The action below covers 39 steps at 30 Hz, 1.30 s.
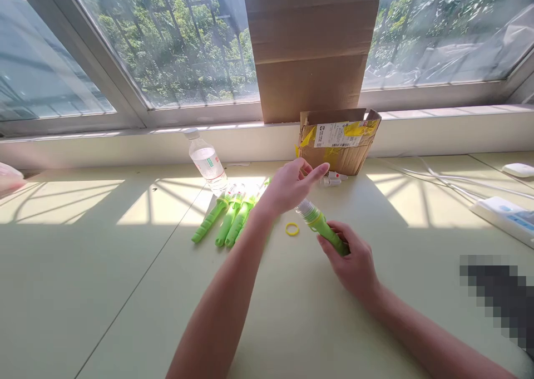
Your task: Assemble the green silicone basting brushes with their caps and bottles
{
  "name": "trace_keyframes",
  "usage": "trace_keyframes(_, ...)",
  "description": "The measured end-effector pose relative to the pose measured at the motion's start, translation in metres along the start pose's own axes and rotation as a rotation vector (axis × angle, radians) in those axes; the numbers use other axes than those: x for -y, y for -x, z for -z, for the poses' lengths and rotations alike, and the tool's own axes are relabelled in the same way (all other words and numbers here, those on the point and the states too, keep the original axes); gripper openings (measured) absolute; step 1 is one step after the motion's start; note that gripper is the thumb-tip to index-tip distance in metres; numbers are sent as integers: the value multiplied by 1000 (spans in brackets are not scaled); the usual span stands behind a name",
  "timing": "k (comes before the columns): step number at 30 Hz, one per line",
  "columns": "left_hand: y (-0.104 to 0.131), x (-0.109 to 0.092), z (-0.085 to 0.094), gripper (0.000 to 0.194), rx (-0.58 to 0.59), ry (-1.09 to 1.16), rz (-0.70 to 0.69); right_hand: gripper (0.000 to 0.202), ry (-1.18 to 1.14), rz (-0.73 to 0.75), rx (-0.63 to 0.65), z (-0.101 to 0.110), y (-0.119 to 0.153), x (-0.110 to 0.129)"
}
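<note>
My right hand (pixel 352 259) is wrapped round the green handle of a stick (pixel 327 231) with a yellow collar and a clear ribbed top. The stick slants up and left, its tip partly hidden by my left hand (pixel 292 184). That hand hovers above the tip, thumb stretched out and apart from the bent fingers, with nothing visible in it. On the table just left of the stick lies a yellow ring (pixel 292 229). Several similar green sticks (pixel 236 215) lie side by side to the left, partly covered by my left forearm.
A clear water bottle (pixel 207 162) stands behind the sticks. An open cardboard box (pixel 337 145) rests against the window wall, with clear ribbed pieces (pixel 331 181) before it. White cables and a power strip (pixel 507 215) lie at right. A blurred dark shape (pixel 500 295) is at lower right.
</note>
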<state>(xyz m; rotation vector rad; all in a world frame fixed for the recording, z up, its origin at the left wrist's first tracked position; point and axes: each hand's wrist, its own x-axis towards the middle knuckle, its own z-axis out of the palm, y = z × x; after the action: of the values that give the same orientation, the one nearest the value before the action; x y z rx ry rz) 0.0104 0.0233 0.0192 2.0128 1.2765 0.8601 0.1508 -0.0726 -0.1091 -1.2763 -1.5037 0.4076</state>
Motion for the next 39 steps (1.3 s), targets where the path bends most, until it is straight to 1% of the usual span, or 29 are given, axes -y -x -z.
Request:
trace_keyframes(3, -7, 7, -14, 43, -94, 48, -7, 16, -5, -25, 16, 0, 0, 0)
trace_keyframes(5, -9, 12, -19, 43, -144, 81, -21, 15, -15, -43, 45, 0, -1, 0)
trace_keyframes(8, -10, 17, -22, 42, -194, 90, -55, 15, -16, -56, 94, 1, -1, 2)
trace_keyframes(12, -10, 19, -25, 39, -255, 37, -108, 19, -3, -79, 171, 3, -1, 4)
trace_keyframes(17, -8, 18, -28, 33, -278, 58, -175, 23, -19, -90, 252, 5, -1, 4)
trace_keyframes(22, -2, 12, -25, 30, -231, 110, -241, 29, -214, -163, 375, 6, -1, 4)
trace_keyframes(24, 0, 9, -24, 30, -219, 148, -257, 30, -262, -178, 377, 6, -2, 4)
trace_keyframes(25, 0, 8, -25, 31, -232, 188, -253, 30, -263, -178, 358, 6, -2, 4)
trace_keyframes(27, -1, 7, -29, 34, -298, 309, -206, 26, -220, -164, 277, 5, -3, 4)
trace_keyframes(29, -4, 8, -35, 36, -378, 478, -111, 24, -147, -151, 167, 3, -3, 3)
trace_keyframes(30, -5, 8, -39, 37, -401, 571, -51, 24, -114, -155, 121, 2, -3, 2)
trace_keyframes(32, -9, 9, -45, 40, -403, 750, 73, 26, -73, -184, 56, 1, -2, 1)
trace_keyframes(35, -11, 8, -51, 42, -377, 916, 196, 27, -49, -208, 31, 0, -3, 1)
trace_keyframes(37, -11, 7, -52, 43, -377, 968, 217, 26, -44, -183, 50, 0, -3, 2)
trace_keyframes(39, -10, 6, -52, 44, -364, 1011, 203, 23, -51, -148, 94, 1, -3, 4)
